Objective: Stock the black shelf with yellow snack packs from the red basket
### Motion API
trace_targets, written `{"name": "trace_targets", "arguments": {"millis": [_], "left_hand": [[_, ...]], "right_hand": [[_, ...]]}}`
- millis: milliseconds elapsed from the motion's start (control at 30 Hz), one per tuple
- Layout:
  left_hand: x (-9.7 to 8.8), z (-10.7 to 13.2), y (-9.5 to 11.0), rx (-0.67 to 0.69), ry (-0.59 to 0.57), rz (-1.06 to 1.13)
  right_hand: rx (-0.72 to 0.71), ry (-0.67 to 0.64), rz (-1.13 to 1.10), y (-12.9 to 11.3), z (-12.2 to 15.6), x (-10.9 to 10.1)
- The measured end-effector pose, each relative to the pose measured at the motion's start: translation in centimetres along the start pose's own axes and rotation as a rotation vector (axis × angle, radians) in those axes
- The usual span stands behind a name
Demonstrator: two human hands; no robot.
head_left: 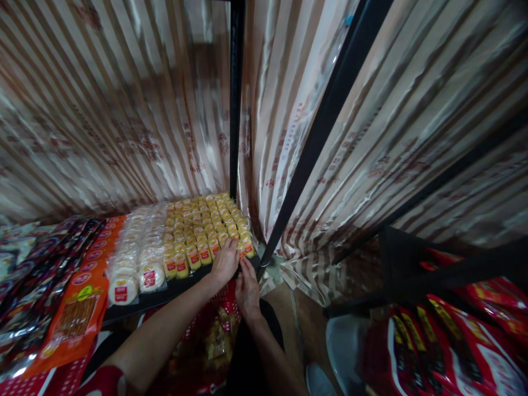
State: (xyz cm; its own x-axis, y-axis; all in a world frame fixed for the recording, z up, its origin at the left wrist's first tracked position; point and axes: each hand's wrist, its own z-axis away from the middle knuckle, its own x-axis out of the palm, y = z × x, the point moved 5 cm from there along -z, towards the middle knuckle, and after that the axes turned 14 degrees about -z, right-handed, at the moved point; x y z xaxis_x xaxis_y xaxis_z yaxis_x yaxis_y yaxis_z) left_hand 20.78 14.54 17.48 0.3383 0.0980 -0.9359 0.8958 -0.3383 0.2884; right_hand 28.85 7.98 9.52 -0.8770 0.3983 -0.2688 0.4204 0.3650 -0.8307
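Small yellow wrapped cakes [206, 225] with red labels stand in tight rows on a dark shelf [181, 287]. My left hand [226, 260] reaches over the front edge at the right end of these rows. Its fingers are curled round a wrapped cake there, which they mostly cover. Close beside it, slightly lower and to the right, my right hand [247, 289] has its fingers bent and drawn together. Their tips meet the left fingertips at the front edge, and whatever lies between them is hidden. Below both hands, a red basket [231, 300] contains more yellow wrapped pieces.
White round wrapped cakes [124, 286], an orange snack pack [78, 297] and dark packs [37, 286] lie farther left. Black posts [309, 148] rise before a striped curtain [124, 110]. At lower right are red packages [454, 335] and a pale stool-like object [344, 346].
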Motion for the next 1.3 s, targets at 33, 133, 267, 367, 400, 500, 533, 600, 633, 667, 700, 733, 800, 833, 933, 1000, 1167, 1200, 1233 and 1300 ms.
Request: {"name": "trace_targets", "arguments": {"millis": [33, 133, 267, 367, 400, 500, 533, 600, 633, 667, 700, 733, 800, 833, 933, 1000, 1167, 1200, 1233, 1300], "left_hand": [[0.0, -0.1, 0.0, -0.003, 0.001, -0.002], [0.0, -0.1, -0.5, -0.027, 0.029, 0.012], [-0.1, 0.1, -1.0, -0.040, 0.066, 0.035], [-0.1, 0.0, -0.9, -0.035, 0.078, 0.047], [-0.1, -0.1, -0.9, -0.037, 0.077, 0.046], [0.2, -0.5, -0.7, -0.056, 0.054, 0.027], [0.3, -0.6, -0.6, -0.059, 0.044, 0.019], [0.4, -0.8, -0.6, -0.063, 0.032, 0.005], [0.4, -0.9, -0.6, -0.067, 0.029, 0.001], [0.4, -1.0, -0.6, -0.072, 0.026, -0.001], [0.4, -1.0, -0.7, -0.077, 0.026, -0.002], [0.4, -1.0, -0.8, -0.082, 0.030, -0.001], [0.3, -1.0, -0.9, -0.084, 0.048, 0.003], [0.3, -0.9, -0.9, -0.081, 0.060, 0.008], [0.4, -0.6, -0.8, -0.056, 0.077, 0.044], [0.6, -0.1, -0.7, -0.028, 0.078, 0.079], [1.5, 1.9, -0.2, 0.081, 0.039, 0.151], [1.7, 2.2, -0.1, 0.101, 0.038, 0.161], [2.0, 2.5, -0.2, 0.112, 0.041, 0.166], [2.8, 2.8, -0.5, 0.115, 0.042, 0.168]], "right_hand": [[0.001, -0.007, 0.009, 0.0, 0.0, 0.0], [0.010, -0.044, 0.046, -0.2, -0.1, 0.3], [0.011, -0.079, 0.097, -0.3, -0.3, 0.7], [0.006, -0.090, 0.115, -0.4, -0.4, 0.9], [0.004, -0.088, 0.117, -0.4, -0.4, 0.8], [-0.003, -0.073, 0.119, -0.3, -0.4, 0.7], [-0.005, -0.068, 0.119, -0.3, -0.4, 0.6], [-0.004, -0.067, 0.120, -0.2, -0.5, 0.6], [-0.001, -0.069, 0.122, -0.1, -0.6, 0.6], [0.002, -0.072, 0.126, -0.1, -0.6, 0.6], [0.003, -0.077, 0.131, -0.1, -0.6, 0.6], [0.004, -0.082, 0.137, 0.0, -0.7, 0.6], [0.001, -0.089, 0.150, 0.0, -0.8, 0.7], [-0.002, -0.094, 0.157, 0.1, -0.8, 0.8], [-0.012, -0.097, 0.179, 0.0, -0.8, 0.9], [-0.018, -0.089, 0.186, -0.1, -0.7, 0.9], [-0.006, -0.090, 0.186, -0.3, -0.7, 0.9], [-0.006, -0.091, 0.185, -0.3, -0.8, 0.9], [-0.009, -0.095, 0.182, -0.3, -0.8, 1.0], [-0.017, -0.101, 0.174, -0.2, -0.8, 1.0]]}}
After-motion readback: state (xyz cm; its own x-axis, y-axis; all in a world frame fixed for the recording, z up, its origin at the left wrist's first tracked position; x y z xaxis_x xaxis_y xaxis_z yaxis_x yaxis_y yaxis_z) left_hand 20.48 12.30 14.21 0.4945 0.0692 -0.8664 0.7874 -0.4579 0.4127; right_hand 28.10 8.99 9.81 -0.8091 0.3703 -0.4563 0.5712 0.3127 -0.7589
